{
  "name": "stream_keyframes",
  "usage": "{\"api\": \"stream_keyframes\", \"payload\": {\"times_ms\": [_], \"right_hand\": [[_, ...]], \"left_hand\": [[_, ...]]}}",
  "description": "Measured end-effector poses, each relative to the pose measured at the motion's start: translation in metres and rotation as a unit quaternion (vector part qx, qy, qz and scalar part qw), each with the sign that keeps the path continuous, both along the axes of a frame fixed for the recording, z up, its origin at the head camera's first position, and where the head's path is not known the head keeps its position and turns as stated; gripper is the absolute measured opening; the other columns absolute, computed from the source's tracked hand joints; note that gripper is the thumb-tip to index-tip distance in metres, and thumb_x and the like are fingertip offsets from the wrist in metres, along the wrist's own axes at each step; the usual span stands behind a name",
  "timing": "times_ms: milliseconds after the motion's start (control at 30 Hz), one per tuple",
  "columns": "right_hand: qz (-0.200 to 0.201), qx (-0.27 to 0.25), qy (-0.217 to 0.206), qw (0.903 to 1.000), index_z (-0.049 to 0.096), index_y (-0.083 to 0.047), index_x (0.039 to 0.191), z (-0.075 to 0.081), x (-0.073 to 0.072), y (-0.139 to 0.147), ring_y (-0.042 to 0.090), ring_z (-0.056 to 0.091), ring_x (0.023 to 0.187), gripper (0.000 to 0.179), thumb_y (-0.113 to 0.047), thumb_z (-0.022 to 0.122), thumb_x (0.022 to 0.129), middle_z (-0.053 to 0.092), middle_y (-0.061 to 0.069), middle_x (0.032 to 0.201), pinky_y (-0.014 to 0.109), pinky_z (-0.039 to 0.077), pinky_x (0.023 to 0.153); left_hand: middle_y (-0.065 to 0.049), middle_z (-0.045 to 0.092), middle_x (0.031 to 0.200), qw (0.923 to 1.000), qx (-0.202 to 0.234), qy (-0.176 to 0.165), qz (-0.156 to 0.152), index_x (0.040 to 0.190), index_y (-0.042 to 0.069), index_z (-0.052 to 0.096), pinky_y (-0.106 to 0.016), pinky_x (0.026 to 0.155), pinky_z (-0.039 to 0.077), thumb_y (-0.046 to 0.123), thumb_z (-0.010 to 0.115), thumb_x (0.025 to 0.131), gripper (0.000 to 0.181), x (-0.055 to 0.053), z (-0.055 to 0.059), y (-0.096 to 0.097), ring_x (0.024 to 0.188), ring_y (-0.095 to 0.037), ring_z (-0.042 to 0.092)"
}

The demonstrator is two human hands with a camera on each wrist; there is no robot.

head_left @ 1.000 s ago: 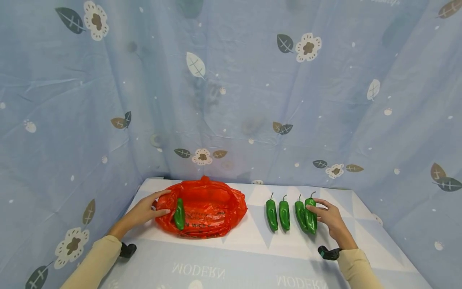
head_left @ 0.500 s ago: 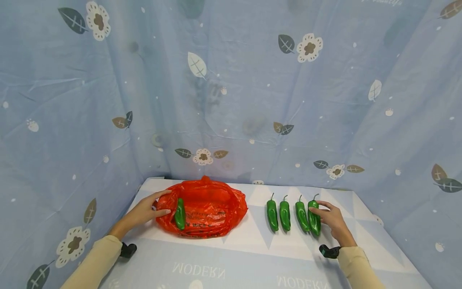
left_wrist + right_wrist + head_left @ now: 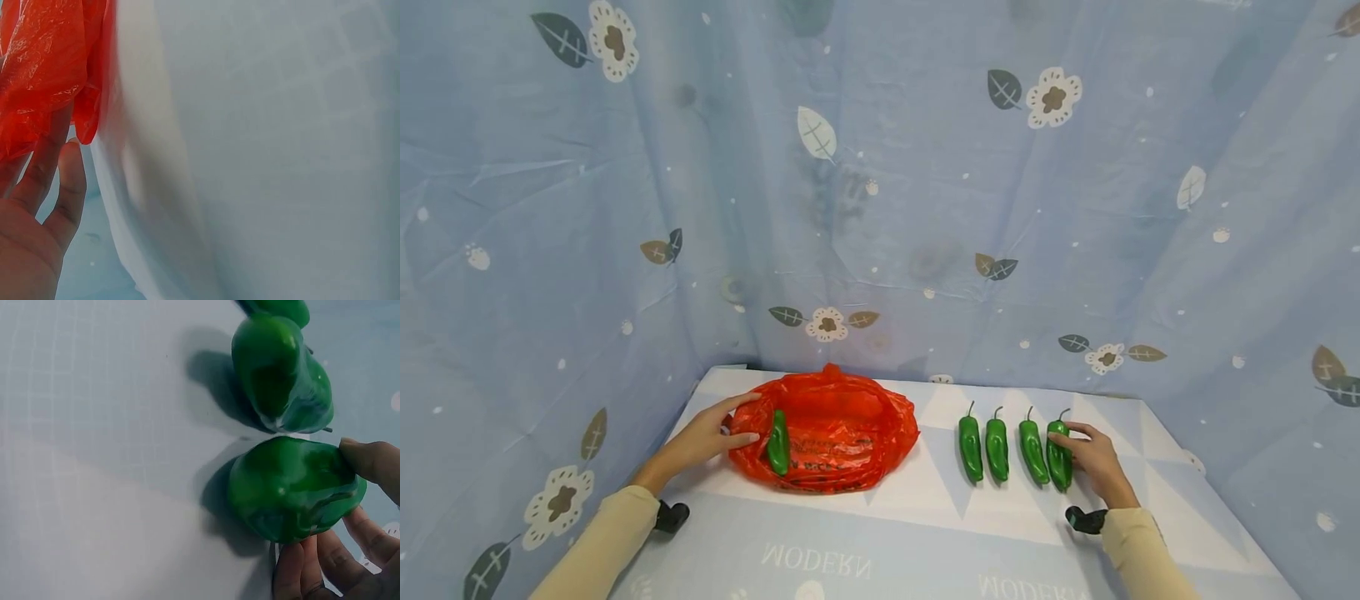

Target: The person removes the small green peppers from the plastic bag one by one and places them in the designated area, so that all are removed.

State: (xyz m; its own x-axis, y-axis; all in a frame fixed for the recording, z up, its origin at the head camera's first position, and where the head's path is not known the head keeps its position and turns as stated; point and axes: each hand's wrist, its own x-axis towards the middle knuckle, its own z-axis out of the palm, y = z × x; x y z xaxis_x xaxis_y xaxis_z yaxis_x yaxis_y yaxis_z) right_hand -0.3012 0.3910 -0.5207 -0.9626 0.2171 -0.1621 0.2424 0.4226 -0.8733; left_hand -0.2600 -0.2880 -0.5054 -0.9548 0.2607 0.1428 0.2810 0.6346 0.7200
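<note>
My right hand [image 3: 1093,460] holds the rightmost green chili pepper [image 3: 1059,458] between thumb and fingers. In the right wrist view that pepper [image 3: 287,487] sits low over the tabletop, the thumb on one side and fingers on the other. To its left lie a second pepper [image 3: 1033,454], a third pepper [image 3: 997,450] and one more pepper [image 3: 970,450], stems pointing away. My left hand [image 3: 703,435] holds the left edge of an open red plastic bag [image 3: 891,442]; some of its fingers are hidden by the plastic. A green pepper [image 3: 778,446] lies inside the bag, at the left.
A pale patterned cloth [image 3: 917,508] covers the table. Blue printed curtains [image 3: 925,208] enclose the back and both sides. The bag stands left of the pepper row, with a stretch of tabletop between them.
The right hand has shifted its pepper slightly right and towards me, off its neighbour, so a small gap now separates them. The left hand and the bag stay in place.
</note>
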Motion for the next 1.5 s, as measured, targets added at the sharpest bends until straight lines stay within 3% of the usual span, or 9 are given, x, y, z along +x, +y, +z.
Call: {"api": "stream_keyframes", "payload": {"times_ms": [333, 767, 1033, 1133, 1300, 1500], "right_hand": [[0.001, 0.024, -0.012, 0.9996, 0.039, 0.011, 0.149, -0.002, 0.003, 0.004, 0.018, 0.063, 0.098, 0.083, -0.044, 0.071, 0.096, 0.05, 0.034, 0.14, 0.026, 0.054, 0.074], [0.0, 0.026, -0.019, 0.9995, 0.041, 0.017, 0.145, -0.002, 0.003, 0.008, 0.017, 0.064, 0.092, 0.082, -0.043, 0.071, 0.097, 0.052, 0.035, 0.134, 0.027, 0.053, 0.074], [-0.003, 0.095, -0.005, 0.9955, 0.043, 0.01, 0.147, 0.01, 0.007, 0.01, 0.042, 0.059, 0.112, 0.081, -0.051, 0.064, 0.098, 0.048, 0.038, 0.14, 0.044, 0.053, 0.087], [-0.002, 0.098, 0.003, 0.9952, 0.043, 0.009, 0.148, 0.018, 0.008, 0.008, 0.047, 0.058, 0.116, 0.077, -0.048, 0.063, 0.1, 0.048, 0.039, 0.141, 0.05, 0.052, 0.09], [-0.007, 0.093, 0.011, 0.9955, 0.047, 0.007, 0.146, 0.031, 0.01, -0.001, 0.046, 0.056, 0.118, 0.07, -0.044, 0.062, 0.101, 0.052, 0.036, 0.139, 0.05, 0.052, 0.091], [0.012, 0.074, 0.033, 0.9967, 0.052, 0.005, 0.143, 0.037, 0.009, -0.016, 0.035, 0.059, 0.108, 0.062, -0.043, 0.06, 0.104, 0.059, 0.028, 0.13, 0.041, 0.055, 0.086]], "left_hand": [[-0.015, 0.058, 0.137, 0.9999, 0.005, -0.011, 0.001, 0.154, 0.009, 0.045, -0.032, 0.078, 0.049, 0.035, 0.079, 0.092, 0.075, -0.003, -0.001, 0.004, 0.097, -0.023, 0.054], [-0.016, 0.058, 0.136, 1.0, 0.005, -0.003, 0.0, 0.153, 0.008, 0.046, -0.033, 0.076, 0.049, 0.034, 0.079, 0.092, 0.074, 0.0, 0.0, 0.002, 0.095, -0.023, 0.054], [-0.017, 0.057, 0.138, 1.0, 0.005, -0.003, 0.0, 0.154, 0.009, 0.046, -0.036, 0.079, 0.049, 0.035, 0.079, 0.092, 0.075, -0.001, 0.0, -0.001, 0.098, -0.024, 0.055], [-0.016, 0.058, 0.137, 1.0, 0.0, 0.003, 0.005, 0.153, 0.009, 0.047, -0.035, 0.078, 0.049, 0.036, 0.079, 0.091, 0.075, -0.001, 0.001, -0.002, 0.097, -0.023, 0.055], [-0.017, 0.058, 0.137, 1.0, -0.001, 0.005, 0.0, 0.153, 0.008, 0.046, -0.035, 0.078, 0.05, 0.036, 0.079, 0.092, 0.075, 0.0, 0.004, -0.003, 0.096, -0.023, 0.055], [-0.02, 0.054, 0.144, 0.9999, -0.004, 0.009, -0.01, 0.153, 0.007, 0.046, -0.042, 0.086, 0.051, 0.034, 0.079, 0.092, 0.074, -0.001, 0.004, 0.0, 0.105, -0.027, 0.056]]}}
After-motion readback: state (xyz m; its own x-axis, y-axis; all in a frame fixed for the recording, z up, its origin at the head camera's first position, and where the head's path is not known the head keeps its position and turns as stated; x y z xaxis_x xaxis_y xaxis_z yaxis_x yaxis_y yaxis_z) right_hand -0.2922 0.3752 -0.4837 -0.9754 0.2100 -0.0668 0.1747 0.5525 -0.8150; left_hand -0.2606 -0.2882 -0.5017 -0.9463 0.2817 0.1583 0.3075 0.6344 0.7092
